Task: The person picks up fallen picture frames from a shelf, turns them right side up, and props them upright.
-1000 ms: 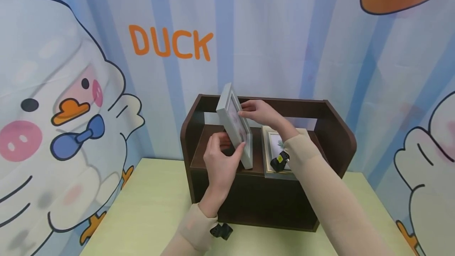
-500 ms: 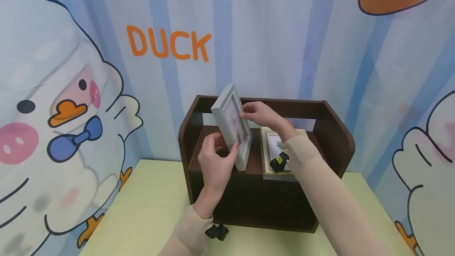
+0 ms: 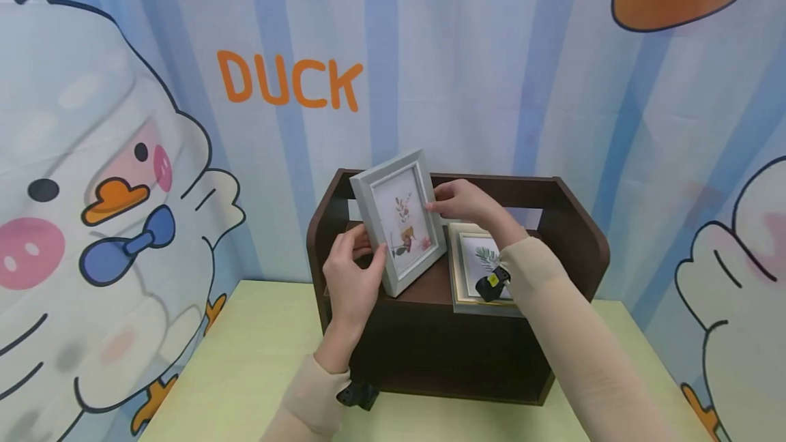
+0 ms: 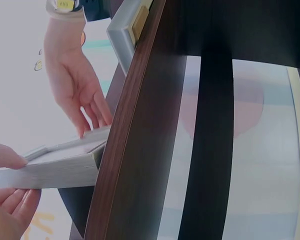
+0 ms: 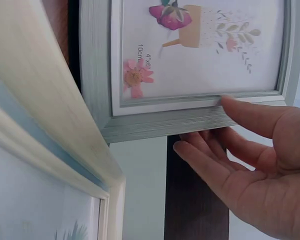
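Note:
A grey picture frame with a printed bouquet of pressed flowers stands tilted on the top shelf of a dark brown wooden rack. My left hand grips its left edge, thumb on the front and fingers behind. On the opposite edge, my right hand pinches the border between thumb and fingers. The right wrist view shows that thumb lying on the inner rim of the grey picture frame. From the left wrist view, the frame's thick side sits between my left thumb and fingers.
To the right on the shelf lies a stack of picture frames, a cream one with a leaf print uppermost. Side panels bound the rack, and a rail runs along its back. The rack stands on a pale yellow-green table before a duck-print curtain.
The grey picture frame has turned from nearly edge-on to facing me. My left hand has moved left and slightly down with its edge; the right hand keeps hold and has shifted slightly right.

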`<move>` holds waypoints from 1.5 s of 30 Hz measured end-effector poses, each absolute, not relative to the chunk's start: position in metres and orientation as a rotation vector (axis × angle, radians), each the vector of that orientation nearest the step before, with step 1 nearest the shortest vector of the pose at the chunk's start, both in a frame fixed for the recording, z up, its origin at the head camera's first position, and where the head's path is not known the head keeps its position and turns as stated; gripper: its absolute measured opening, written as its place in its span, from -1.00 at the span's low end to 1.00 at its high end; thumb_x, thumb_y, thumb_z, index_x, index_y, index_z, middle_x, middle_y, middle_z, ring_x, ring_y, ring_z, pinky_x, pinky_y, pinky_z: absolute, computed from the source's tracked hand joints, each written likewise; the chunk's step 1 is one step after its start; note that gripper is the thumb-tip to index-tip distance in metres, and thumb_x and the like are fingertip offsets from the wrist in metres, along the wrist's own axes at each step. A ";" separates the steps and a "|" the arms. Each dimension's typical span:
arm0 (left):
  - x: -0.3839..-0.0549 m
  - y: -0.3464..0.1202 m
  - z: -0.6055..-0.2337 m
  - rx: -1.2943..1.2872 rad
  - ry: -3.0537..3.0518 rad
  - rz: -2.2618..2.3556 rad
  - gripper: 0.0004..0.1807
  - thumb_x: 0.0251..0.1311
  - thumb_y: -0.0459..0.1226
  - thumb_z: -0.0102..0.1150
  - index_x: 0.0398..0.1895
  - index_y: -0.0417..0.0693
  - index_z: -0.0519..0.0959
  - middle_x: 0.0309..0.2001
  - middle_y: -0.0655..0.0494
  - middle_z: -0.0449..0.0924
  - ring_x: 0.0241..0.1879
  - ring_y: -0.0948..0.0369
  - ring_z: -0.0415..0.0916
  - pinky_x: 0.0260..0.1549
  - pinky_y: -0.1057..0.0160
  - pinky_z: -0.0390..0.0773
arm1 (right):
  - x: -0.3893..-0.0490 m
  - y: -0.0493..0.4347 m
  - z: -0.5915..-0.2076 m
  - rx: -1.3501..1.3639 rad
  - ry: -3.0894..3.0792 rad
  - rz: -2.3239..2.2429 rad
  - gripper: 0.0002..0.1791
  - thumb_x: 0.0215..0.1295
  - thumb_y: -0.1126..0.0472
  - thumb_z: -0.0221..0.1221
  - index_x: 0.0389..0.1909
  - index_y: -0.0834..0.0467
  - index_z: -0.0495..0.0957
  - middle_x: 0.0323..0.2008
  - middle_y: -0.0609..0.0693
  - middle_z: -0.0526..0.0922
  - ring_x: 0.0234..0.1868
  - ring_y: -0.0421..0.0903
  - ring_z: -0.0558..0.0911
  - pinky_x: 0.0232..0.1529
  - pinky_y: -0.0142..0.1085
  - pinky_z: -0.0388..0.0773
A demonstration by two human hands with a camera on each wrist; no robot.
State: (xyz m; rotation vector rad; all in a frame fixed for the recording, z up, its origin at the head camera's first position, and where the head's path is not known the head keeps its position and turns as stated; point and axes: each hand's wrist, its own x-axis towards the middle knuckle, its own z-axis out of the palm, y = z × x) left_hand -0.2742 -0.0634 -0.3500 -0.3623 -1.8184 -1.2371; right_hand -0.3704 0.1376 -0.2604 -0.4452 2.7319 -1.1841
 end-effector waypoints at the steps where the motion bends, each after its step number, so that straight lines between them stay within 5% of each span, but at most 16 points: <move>1: -0.275 -0.065 -0.349 -0.361 -1.820 -1.237 -0.66 0.08 -0.31 0.32 -0.04 -0.21 0.58 -0.22 -0.05 0.57 -0.21 0.14 0.57 -0.24 0.22 0.66 | -0.369 0.139 -0.260 -0.436 2.719 -1.195 -0.51 0.35 0.14 0.12 0.22 0.29 0.39 0.16 0.23 0.49 0.16 0.11 0.52 0.18 -0.09 0.48; 8: -0.279 -0.068 -0.348 -0.350 -1.842 -1.227 -0.64 0.15 -0.31 0.27 0.02 -0.21 0.56 -0.18 -0.06 0.57 -0.18 0.13 0.59 -0.20 0.23 0.65 | -0.361 0.145 -0.261 -0.392 2.586 -1.327 -0.50 0.36 0.28 0.08 0.27 0.36 0.28 0.19 0.31 0.42 0.21 0.16 0.46 0.23 -0.04 0.42; 45: -0.280 -0.059 -0.374 -0.083 -1.792 -1.269 -0.68 0.23 -0.40 0.15 0.06 -0.22 0.53 -0.05 -0.13 0.57 -0.02 0.07 0.58 -0.05 0.26 0.60 | -0.322 0.143 -0.285 -0.247 2.653 -1.493 -0.44 0.22 0.24 0.25 0.20 0.35 0.35 0.06 0.28 0.51 -0.01 0.07 0.60 0.02 -0.15 0.60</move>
